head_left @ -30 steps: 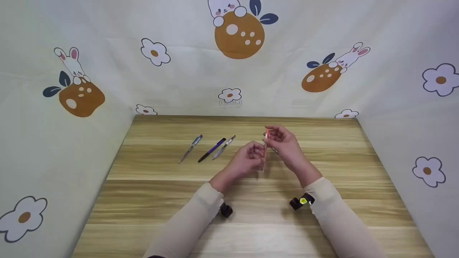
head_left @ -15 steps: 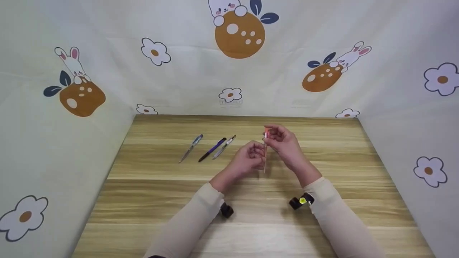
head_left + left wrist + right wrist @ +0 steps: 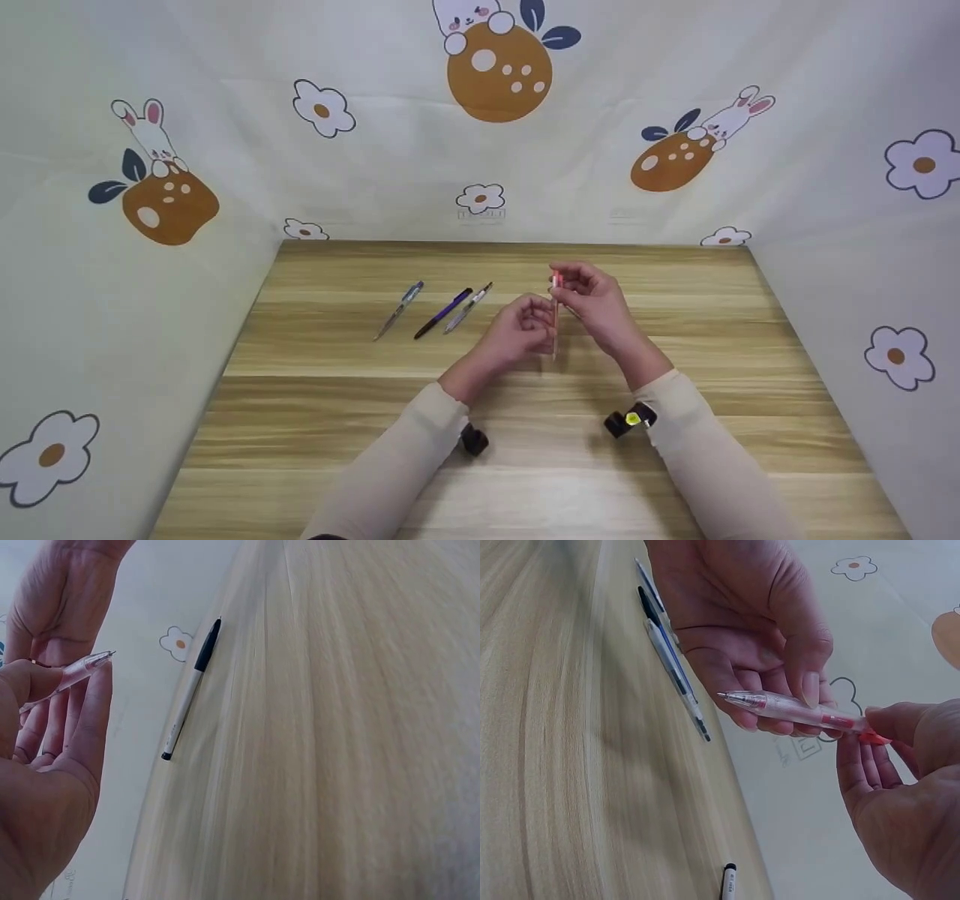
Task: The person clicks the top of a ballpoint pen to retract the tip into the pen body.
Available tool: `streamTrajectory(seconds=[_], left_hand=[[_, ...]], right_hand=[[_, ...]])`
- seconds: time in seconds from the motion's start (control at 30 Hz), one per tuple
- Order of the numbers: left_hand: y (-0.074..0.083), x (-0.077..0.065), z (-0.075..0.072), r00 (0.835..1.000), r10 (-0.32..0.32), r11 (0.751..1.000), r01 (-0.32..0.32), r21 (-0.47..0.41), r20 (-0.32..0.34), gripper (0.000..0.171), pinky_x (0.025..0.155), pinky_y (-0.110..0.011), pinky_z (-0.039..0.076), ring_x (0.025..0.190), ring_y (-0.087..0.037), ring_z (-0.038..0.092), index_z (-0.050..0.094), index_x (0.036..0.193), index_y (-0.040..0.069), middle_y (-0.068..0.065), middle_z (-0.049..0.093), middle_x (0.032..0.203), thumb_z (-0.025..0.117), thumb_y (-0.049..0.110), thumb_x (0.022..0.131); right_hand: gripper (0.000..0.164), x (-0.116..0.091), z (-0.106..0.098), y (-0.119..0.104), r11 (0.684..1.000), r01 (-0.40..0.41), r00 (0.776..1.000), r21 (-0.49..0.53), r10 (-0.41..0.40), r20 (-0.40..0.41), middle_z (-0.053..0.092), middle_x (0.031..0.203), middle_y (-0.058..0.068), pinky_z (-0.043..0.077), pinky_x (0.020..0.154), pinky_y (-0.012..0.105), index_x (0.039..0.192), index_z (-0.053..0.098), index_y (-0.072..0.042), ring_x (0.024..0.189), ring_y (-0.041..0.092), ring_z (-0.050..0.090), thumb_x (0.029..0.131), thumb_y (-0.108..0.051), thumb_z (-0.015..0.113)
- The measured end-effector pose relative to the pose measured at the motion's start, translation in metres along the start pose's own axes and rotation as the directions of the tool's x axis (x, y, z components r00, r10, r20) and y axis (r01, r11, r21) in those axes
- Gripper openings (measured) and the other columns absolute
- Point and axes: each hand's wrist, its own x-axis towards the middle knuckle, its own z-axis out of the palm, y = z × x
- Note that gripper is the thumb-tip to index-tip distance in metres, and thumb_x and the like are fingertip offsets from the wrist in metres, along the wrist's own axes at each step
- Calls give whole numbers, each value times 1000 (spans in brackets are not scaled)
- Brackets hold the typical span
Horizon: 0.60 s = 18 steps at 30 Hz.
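Observation:
Both hands hold one clear retractable pen [image 3: 776, 705] with a pinkish barrel and a red end. Thumb and fingers of the left hand [image 3: 517, 334] pinch its barrel; in the left wrist view, the pen's bare metal tip [image 3: 105, 657] pokes out past them. At the other end, the right hand [image 3: 604, 307] grips the red top [image 3: 871, 736] between thumb and fingers. The head view shows the pen raised over the wooden table [image 3: 315, 420], its tip toward the person.
Left of the hands lie a clear pen with a bluish top [image 3: 400, 310], a blue-and-black pen [image 3: 442, 313] and another clear pen [image 3: 469, 307]. A white pen with a black cap [image 3: 187, 701] lies beside the right hand. Patterned fabric [image 3: 390, 165] borders the table's back and sides.
The pen has shifted and turned slightly in the fingers, its tip now a little farther right. Both hands stay in almost the same place, and the other pens have not moved.

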Motion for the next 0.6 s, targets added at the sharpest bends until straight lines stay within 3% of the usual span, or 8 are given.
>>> streamTrajectory(seconds=[0.17, 0.37, 0.6], left_hand=[[0, 0, 0, 1000, 21, 1000, -21, 11, -6, 38, 81, -34, 67, 91, -15, 69, 62, 129, -7, -8, 68, 109, 63, -17, 92], [0, -1, 0, 1000, -9, 999, 9, -50, 1, 41, 80, -39, 68, 90, -17, 70, 60, 129, -7, -7, 66, 108, 60, -20, 91], [0, -1, -1, 1000, -14, 999, 14, -48, -1, 39, 79, -39, 68, 90, -17, 69, 60, 128, -8, -8, 65, 107, 59, -20, 91]], right_hand=[[36, 0, 0, 0, 1000, -8, 1000, -4, 8, -3, 71, 118, 19, 59, 85, 23, 134, 73, 1, 104, 20, 68, 99, 6, 78], [34, 1, 0, 1, 1000, -8, 1000, -7, 8, -4, 73, 114, 14, 60, 87, 24, 132, 74, 1, 103, 19, 68, 98, 8, 77], [43, 2, 1, 1, 1000, 17, 1000, 4, -17, -4, 71, 113, 15, 59, 85, 23, 139, 70, 1, 102, 19, 68, 98, 10, 76]])
